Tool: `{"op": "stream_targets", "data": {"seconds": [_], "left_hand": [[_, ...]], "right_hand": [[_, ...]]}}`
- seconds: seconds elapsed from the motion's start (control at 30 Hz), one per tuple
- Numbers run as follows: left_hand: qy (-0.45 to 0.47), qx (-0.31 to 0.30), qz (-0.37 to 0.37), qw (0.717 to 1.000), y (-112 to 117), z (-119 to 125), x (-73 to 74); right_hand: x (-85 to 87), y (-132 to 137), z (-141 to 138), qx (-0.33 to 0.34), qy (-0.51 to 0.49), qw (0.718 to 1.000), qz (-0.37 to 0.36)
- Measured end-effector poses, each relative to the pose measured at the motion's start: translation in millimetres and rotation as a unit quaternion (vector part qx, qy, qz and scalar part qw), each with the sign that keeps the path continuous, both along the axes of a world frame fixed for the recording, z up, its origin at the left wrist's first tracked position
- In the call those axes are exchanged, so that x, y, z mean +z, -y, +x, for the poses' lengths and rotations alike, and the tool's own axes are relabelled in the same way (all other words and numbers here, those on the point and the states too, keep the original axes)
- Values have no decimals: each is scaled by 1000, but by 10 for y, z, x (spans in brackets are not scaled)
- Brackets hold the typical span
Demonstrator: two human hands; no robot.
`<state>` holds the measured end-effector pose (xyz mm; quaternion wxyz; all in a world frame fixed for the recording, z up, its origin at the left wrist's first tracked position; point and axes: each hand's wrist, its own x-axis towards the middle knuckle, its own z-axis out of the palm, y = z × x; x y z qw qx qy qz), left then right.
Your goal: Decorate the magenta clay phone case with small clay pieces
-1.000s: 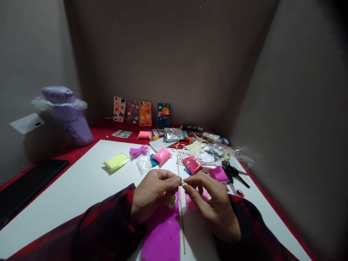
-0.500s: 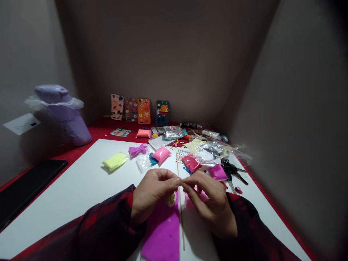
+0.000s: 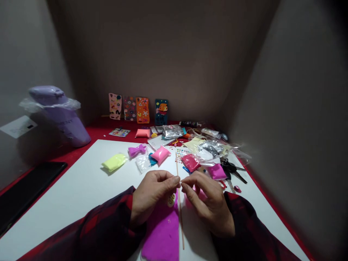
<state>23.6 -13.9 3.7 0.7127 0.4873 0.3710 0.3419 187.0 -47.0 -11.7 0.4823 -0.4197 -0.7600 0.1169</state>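
Observation:
My left hand and my right hand meet fingertip to fingertip above a white board. Both pinch something tiny between thumb and forefinger that I cannot make out. A thin wooden stick lies on the board just under the pinch, running towards me. Beneath my hands lies a magenta clay-covered slab with a small pale dotted piece at its top. Both sleeves are dark red plaid.
Small bags of clay lie beyond my hands: yellow, purple, pink, red, magenta. Keys and clear wrappers sit right. Decorated phone cases lean on the back wall. A lilac container stands left, a black slab nearer.
My two hands have drawn slightly closer, the right fingertips now touching the left. The view has shifted a little to the right. Nothing on the board has moved.

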Motion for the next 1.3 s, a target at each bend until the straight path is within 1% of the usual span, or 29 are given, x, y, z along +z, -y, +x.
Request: {"op": "stream_targets", "data": {"seconds": [0.2,0.33,0.47,0.6,0.77,0.87,0.97,1.17,1.3], "left_hand": [[-28,-5,6,1000,-2,-10,6],[9,11,-21,1000,-4,-6,12],[24,17,-34,999,-16,-3,-8],[34,24,-40,998,-21,-4,-32],[29,22,-36,999,-22,-2,-39],[18,24,-29,999,-31,-1,-38],[24,23,-37,999,-38,0,-36],[21,22,-24,999,-29,0,-32],[28,20,-29,999,-14,2,-18]], "right_hand": [[22,-2,-1,3,14,1000,19],[26,0,3,6,5,1000,12],[10,-7,19,-3,-4,1000,13],[-5,-5,24,-21,27,999,34],[-8,27,6,-18,70,995,68],[-10,38,-4,-29,74,994,74],[-16,37,-13,-46,74,993,78],[-19,45,-34,-40,103,990,90],[-18,58,-42,-65,112,985,112]]}}
